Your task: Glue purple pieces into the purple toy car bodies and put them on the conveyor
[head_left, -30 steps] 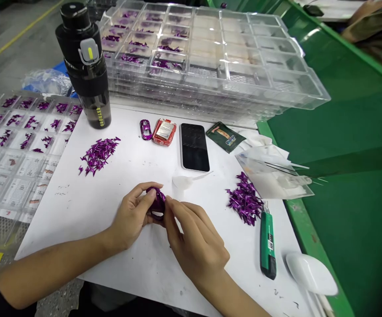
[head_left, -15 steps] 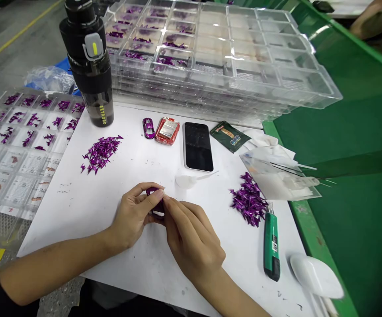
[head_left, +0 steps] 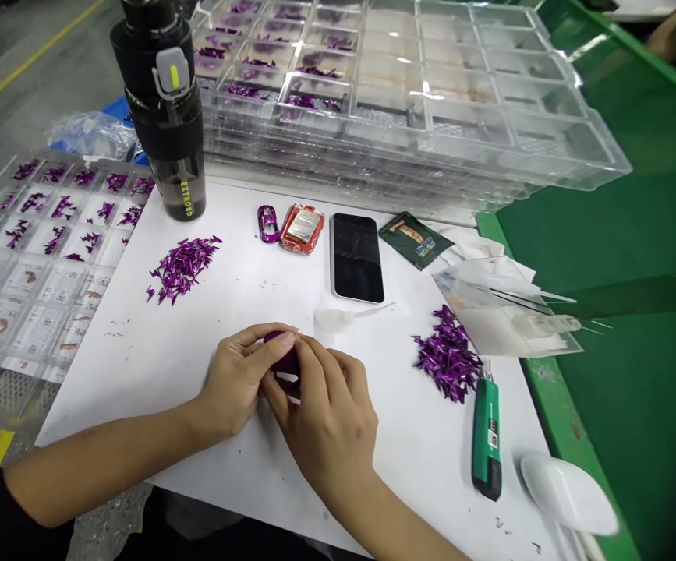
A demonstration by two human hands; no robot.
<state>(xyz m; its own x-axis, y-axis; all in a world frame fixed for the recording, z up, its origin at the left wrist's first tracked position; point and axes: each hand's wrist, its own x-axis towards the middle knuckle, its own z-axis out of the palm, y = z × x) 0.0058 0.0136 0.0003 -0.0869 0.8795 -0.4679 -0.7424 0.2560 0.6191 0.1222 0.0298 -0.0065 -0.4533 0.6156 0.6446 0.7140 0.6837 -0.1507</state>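
Close to the table's middle, my left hand (head_left: 235, 378) is closed around a small purple toy car body (head_left: 284, 360), thumb on its upper side. My right hand (head_left: 329, 413) grips the same car body from the other side, its fingertips meeting the left ones. Much of the car is covered by fingers, and I cannot tell if a smaller part is pinched too. One pile of small pointed purple parts (head_left: 182, 269) lies left of the hands, and another purple pile (head_left: 447, 354) to the right. Beyond them lies a second purple toy car (head_left: 268, 224).
A black bottle (head_left: 165, 117) stands at back left, before stacked clear compartment trays (head_left: 466, 132). Behind the hands lie a phone (head_left: 357, 259), a red-and-silver item (head_left: 302, 228) and a white plastic spoon (head_left: 334, 320). A green-handled cutter (head_left: 486, 436) and white scoop (head_left: 568, 495) lie right.
My right hand has shifted left and rotated, its fingers now wrapping further over the car body. The left hand keeps its hold. The whole view has shifted slightly.
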